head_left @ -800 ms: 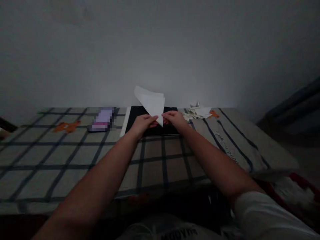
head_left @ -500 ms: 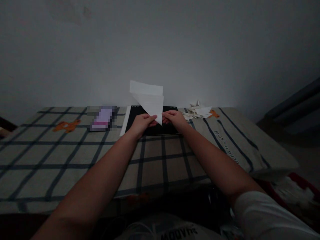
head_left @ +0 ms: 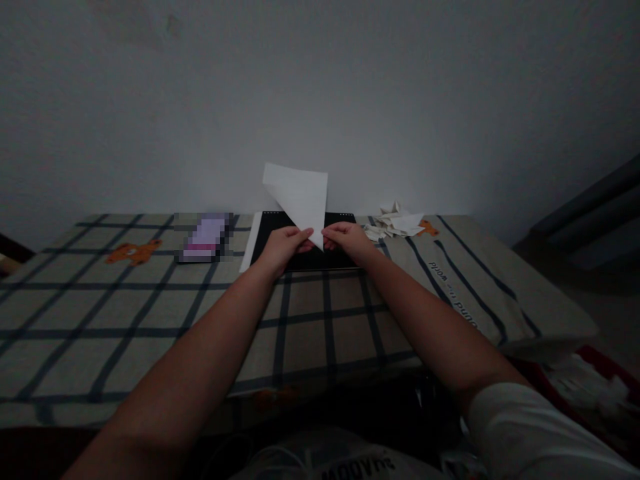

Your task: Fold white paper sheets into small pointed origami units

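A white sheet of paper (head_left: 300,197), folded into a triangle, stands upright with its point downward over a black pad (head_left: 336,257). My left hand (head_left: 281,248) pinches the paper's lower point from the left. My right hand (head_left: 350,240) pinches the same point from the right. Both hands rest just above the black pad, fingers closed on the paper.
A checked cloth (head_left: 150,313) covers the table against a pale wall. A blurred purple object (head_left: 205,238) lies left of the pad. A heap of folded paper scraps (head_left: 395,223) sits to the right. White sheets (head_left: 249,244) stick out under the pad's left edge.
The paper's two layers have come together into one flat triangle, and it stands more upright. Both hands stay at its lower point.
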`<state>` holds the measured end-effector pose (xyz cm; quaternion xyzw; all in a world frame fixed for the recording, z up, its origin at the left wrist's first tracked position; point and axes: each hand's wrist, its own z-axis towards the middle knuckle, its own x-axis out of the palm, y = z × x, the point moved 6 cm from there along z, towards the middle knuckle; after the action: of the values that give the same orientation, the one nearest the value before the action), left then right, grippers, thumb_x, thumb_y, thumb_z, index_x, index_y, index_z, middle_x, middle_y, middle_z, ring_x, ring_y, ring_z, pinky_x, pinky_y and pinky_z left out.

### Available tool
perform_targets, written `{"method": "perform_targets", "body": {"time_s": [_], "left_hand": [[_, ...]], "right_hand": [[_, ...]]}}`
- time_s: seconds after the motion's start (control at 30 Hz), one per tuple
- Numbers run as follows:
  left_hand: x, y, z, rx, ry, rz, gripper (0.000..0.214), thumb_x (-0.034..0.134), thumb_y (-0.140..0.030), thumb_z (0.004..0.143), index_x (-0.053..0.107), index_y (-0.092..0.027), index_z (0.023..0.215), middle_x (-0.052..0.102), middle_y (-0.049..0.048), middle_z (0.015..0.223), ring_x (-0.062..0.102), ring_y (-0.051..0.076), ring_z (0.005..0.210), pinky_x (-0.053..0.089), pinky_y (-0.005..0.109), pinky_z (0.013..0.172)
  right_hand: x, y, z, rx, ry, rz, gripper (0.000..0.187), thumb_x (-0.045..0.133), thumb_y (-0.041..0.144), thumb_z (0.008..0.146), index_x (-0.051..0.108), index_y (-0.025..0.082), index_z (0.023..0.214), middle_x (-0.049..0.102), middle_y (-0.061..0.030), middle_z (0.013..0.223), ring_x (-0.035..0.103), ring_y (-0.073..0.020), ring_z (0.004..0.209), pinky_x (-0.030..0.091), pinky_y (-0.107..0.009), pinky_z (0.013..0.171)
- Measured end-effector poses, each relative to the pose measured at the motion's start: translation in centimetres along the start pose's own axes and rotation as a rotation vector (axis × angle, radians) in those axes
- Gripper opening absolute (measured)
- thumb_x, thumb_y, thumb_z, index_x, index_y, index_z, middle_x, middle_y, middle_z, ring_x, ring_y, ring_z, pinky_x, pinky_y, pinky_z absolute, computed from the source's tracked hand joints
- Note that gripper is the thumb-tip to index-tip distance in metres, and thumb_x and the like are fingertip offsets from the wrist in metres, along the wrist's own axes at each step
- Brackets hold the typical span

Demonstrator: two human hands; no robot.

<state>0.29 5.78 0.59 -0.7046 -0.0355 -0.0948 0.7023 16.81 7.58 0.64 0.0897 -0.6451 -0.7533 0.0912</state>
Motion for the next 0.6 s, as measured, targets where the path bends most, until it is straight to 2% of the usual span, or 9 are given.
{"method": "perform_targets", "body": {"time_s": [0.13, 0.33, 0.6], "left_hand": [[0.31, 0.11, -0.15, -0.033, 0.024, 0.059, 0.026, 0.087, -0.033, 0.070, 0.072, -0.012, 0.073, 0.072, 0.0047, 0.071, 0.065, 0.010, 0.066, 0.055, 0.023, 0.070], [0.37, 0.01, -0.29, -0.037, 0.003, 0.098, 0.025, 0.087, -0.031, 0.070, 0.070, -0.012, 0.068, 0.071, 0.0044, 0.068, 0.064, 0.010, 0.064, 0.055, 0.026, 0.073], [0.12, -0.11, -0.18, 0.003, -0.030, 0.043, 0.029, 0.090, -0.034, 0.065, 0.069, -0.013, 0.066, 0.069, 0.0023, 0.064, 0.063, 0.010, 0.062, 0.055, 0.025, 0.072]], "right_hand": [[-0.28, 0.44, -0.03, -0.035, -0.068, -0.034, 0.026, 0.080, 0.041, 0.072, 0.068, 0.018, 0.075, 0.067, -0.0004, 0.066, 0.059, -0.0113, 0.058, 0.050, -0.027, 0.061], [-0.28, 0.73, -0.09, -0.057, -0.081, -0.018, 0.031, 0.081, 0.046, 0.069, 0.069, 0.018, 0.075, 0.068, -0.0004, 0.066, 0.059, -0.0112, 0.059, 0.050, -0.027, 0.061], [0.24, 0.30, -0.20, 0.007, 0.024, 0.028, 0.030, 0.082, 0.042, 0.068, 0.072, 0.016, 0.080, 0.071, -0.0023, 0.071, 0.062, -0.0119, 0.065, 0.051, -0.027, 0.066]]}}
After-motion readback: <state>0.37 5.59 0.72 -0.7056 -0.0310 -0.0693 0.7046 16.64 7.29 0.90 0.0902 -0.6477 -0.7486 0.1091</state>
